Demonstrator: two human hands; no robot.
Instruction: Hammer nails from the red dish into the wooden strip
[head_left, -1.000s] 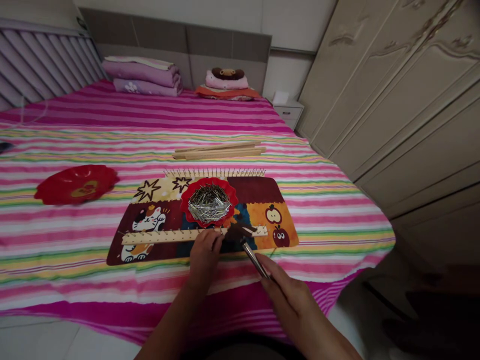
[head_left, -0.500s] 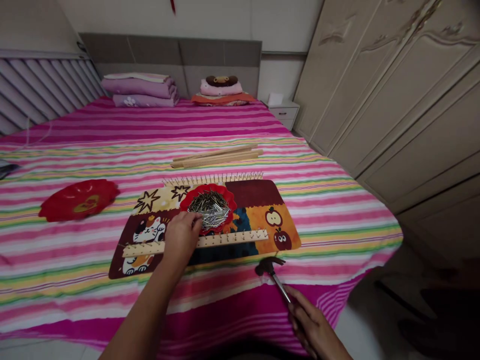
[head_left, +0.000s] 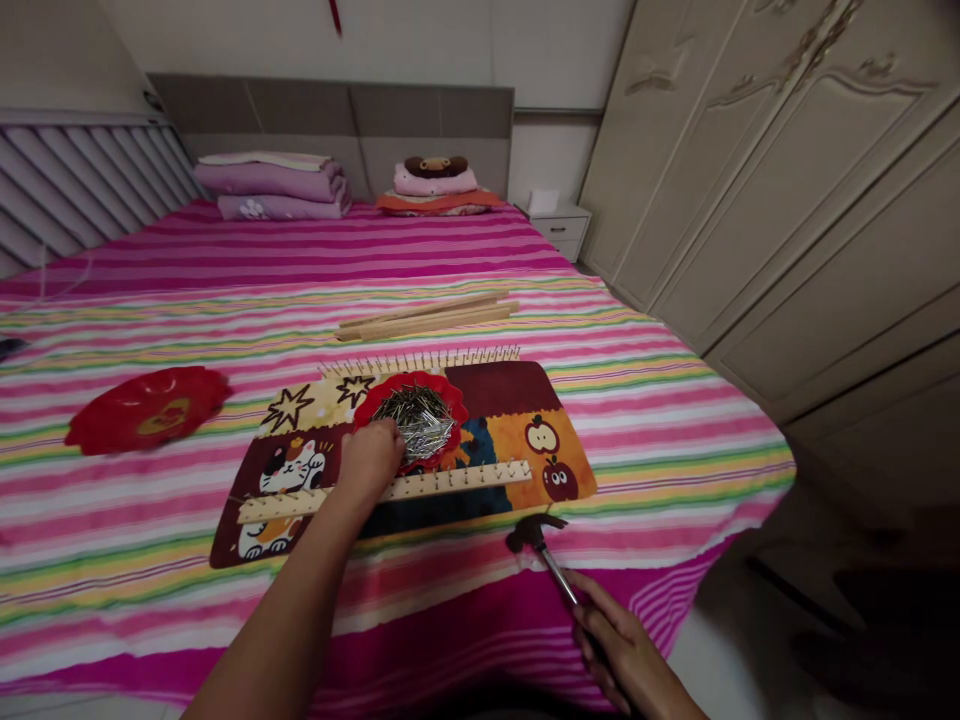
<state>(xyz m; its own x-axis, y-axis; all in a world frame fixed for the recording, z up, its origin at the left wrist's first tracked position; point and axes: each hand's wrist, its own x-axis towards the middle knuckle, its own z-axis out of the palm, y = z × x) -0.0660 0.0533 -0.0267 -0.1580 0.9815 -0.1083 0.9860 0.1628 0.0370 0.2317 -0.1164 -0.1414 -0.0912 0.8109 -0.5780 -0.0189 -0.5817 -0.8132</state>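
My left hand (head_left: 373,458) reaches into the near-left side of a red scalloped bowl (head_left: 454,394) full of loose nails (head_left: 420,420). Its fingers are curled together among the nails; what is between the fingertips is hidden. Under that wrist lies a wooden strip (head_left: 442,480) with a row of nails standing in it, set across a patterned mat (head_left: 495,395). My right hand (head_left: 616,640) is closed around the handle of a claw hammer (head_left: 553,562), whose dark head rests at or just above the bedspread by the mat's near edge.
A second strip (head_left: 427,360) with a dense row of upright nails lies along the mat's far edge. Behind it are several bare wooden strips (head_left: 435,318). A red plate (head_left: 146,405) sits left on the striped bedspread (head_left: 660,420). Wardrobe doors (head_left: 765,200) stand to the right.
My left hand has pushed slightly further into the bowl, with its fingers now lower among the nails. The view has shifted a little. The right hand still holds the hammer in the same place.
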